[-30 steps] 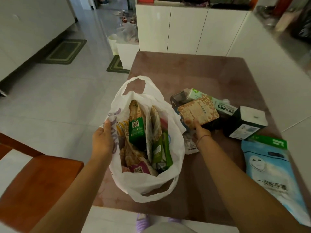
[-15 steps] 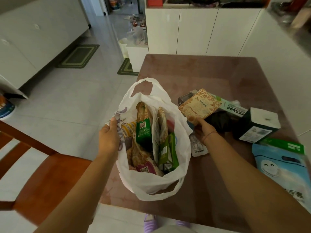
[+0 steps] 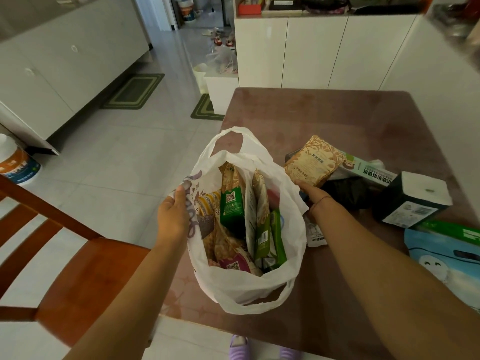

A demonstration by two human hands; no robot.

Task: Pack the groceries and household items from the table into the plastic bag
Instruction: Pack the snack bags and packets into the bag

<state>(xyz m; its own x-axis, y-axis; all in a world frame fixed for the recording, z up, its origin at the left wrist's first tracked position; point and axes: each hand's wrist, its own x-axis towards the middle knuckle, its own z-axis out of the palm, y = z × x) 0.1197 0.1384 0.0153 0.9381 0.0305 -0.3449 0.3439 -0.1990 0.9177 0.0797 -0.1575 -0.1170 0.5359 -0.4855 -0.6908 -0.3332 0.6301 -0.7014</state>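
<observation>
A dull pink, rectangular table top (image 3: 337, 120) is seen from above, with pale floor tiles beside it. A reddish-brown wooden chair (image 3: 65, 276) is placed at its near left corner. A thin white plastic bag with loop handles (image 3: 296, 258) is stood open on the near left part of the table, and upright green and tan snack packets (image 3: 232, 203) are packed inside it.

To the right of the bag, the unpacked goods are clustered. A pale blue pouch printed with a smiling face (image 3: 449, 266) is laid at the right edge, with a flat green packet (image 3: 452, 231) just beyond it. A dark green box with a white top (image 3: 413, 198) is stood near these, and a long white and green carton (image 3: 368, 171) is laid behind it. A crumpled black item (image 3: 345, 190) is seen between the carton and the bag.

The left hand (image 3: 174, 216) is closed on the bag's left rim, the plastic being pinched between thumb and fingers. A tan patterned soft pack (image 3: 313, 162) is gripped at its lower edge by the right hand (image 3: 314, 196) and is held tilted above the table, just beside the bag's right rim. A small white sachet (image 3: 315, 233) is laid flat under the right forearm.
</observation>
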